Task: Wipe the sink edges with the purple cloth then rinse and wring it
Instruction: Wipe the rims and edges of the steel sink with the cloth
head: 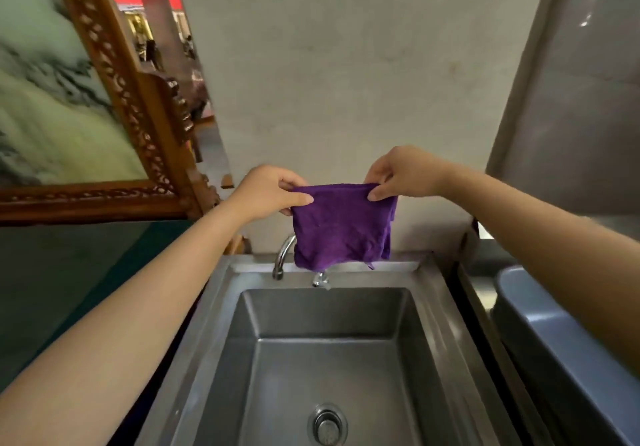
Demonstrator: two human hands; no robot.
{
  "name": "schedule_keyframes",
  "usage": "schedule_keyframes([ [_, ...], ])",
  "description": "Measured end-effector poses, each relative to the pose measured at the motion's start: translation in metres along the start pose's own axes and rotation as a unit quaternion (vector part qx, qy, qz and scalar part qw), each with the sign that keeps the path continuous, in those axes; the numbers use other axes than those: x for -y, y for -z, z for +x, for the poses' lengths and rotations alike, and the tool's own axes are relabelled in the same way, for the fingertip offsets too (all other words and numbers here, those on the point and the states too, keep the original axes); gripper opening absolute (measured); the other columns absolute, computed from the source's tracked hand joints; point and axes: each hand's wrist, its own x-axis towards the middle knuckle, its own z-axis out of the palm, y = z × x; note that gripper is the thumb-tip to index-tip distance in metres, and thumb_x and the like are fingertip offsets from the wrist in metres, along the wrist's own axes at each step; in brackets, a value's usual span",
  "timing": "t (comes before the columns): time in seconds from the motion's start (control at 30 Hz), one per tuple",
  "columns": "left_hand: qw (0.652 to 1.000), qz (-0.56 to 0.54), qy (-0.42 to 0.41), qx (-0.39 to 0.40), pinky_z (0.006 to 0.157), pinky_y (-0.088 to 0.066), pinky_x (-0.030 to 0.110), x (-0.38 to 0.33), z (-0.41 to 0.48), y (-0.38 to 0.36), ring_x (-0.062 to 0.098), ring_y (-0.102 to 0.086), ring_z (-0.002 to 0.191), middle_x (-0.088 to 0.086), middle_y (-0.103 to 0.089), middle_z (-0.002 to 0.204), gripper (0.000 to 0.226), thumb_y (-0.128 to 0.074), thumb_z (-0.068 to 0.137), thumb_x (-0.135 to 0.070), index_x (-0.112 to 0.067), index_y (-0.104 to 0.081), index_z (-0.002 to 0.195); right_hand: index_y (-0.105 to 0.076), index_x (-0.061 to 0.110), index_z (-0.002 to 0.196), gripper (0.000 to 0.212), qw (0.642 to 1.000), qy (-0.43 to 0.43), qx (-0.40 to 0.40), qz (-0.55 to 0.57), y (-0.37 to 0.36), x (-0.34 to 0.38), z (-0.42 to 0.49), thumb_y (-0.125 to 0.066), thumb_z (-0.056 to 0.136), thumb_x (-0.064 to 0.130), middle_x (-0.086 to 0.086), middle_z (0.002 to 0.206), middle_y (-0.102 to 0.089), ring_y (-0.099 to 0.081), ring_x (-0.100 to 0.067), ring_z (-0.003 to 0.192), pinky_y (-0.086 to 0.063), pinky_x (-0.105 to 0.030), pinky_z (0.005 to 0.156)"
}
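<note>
The purple cloth (pixel 341 227) hangs spread out in the air above the back of the steel sink (pixel 214 307). My left hand (pixel 268 191) pinches its top left corner and my right hand (pixel 401 172) pinches its top right corner. The cloth's lower edge dangles just over the chrome tap (pixel 282 258) and hides part of it. The tap's spout (pixel 320 279) pokes out below the cloth. No water is seen running. The sink basin is bare, with a round drain (pixel 327 425) at the near end.
A plain wall (pixel 346 82) rises behind the sink. A carved wooden frame (pixel 138 109) with a painted panel stands to the left. A blue-grey tub (pixel 561 348) sits right of the sink, below a grey metal panel (pixel 581 116).
</note>
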Motion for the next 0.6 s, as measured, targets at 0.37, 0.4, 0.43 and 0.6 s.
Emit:
schedule_keyframes([
  [0.37,0.986,0.034,0.158,0.045,0.07,-0.059,0.025,0.142,-0.058,0.075,0.014,-0.07,0.08,0.002,-0.072,0.087,0.017,-0.07,0.08,-0.006,-0.014,-0.07,0.094,-0.069,0.011,0.099,0.02,0.988,0.067,0.139,-0.025,-0.132,0.106,0.085,-0.065,0.081,0.017,-0.006,0.1,-0.069,-0.053,-0.015,0.082,-0.035,-0.021,0.071],
  [0.4,0.984,0.031,0.167,0.051,0.07,-0.059,0.026,0.157,-0.062,0.077,0.014,-0.07,0.08,0.001,-0.072,0.087,0.016,-0.07,0.08,-0.006,-0.016,-0.07,0.092,-0.068,0.01,0.1,0.021,0.986,0.069,0.147,-0.023,-0.146,0.112,0.091,-0.065,0.081,0.017,-0.006,0.101,-0.069,-0.054,-0.016,0.084,-0.035,-0.021,0.072],
  [0.43,0.982,0.026,0.176,0.057,0.071,-0.059,0.027,0.173,-0.066,0.079,0.015,-0.07,0.081,0.001,-0.073,0.087,0.015,-0.07,0.08,-0.006,-0.018,-0.07,0.089,-0.068,0.009,0.102,0.022,0.985,0.07,0.154,-0.025,-0.16,0.117,0.096,-0.065,0.081,0.018,-0.007,0.102,-0.068,-0.055,-0.019,0.086,-0.035,-0.022,0.074],
  [0.6,0.976,0.003,0.208,0.06,0.068,-0.059,0.025,0.24,-0.081,0.087,0.015,-0.069,0.08,0.002,-0.072,0.087,0.013,-0.069,0.081,-0.007,-0.015,-0.07,0.091,-0.068,0.01,0.102,0.023,0.979,0.081,0.182,-0.035,-0.225,0.137,0.123,-0.063,0.083,0.021,-0.01,0.103,-0.068,-0.057,-0.024,0.092,-0.039,-0.028,0.078],
])
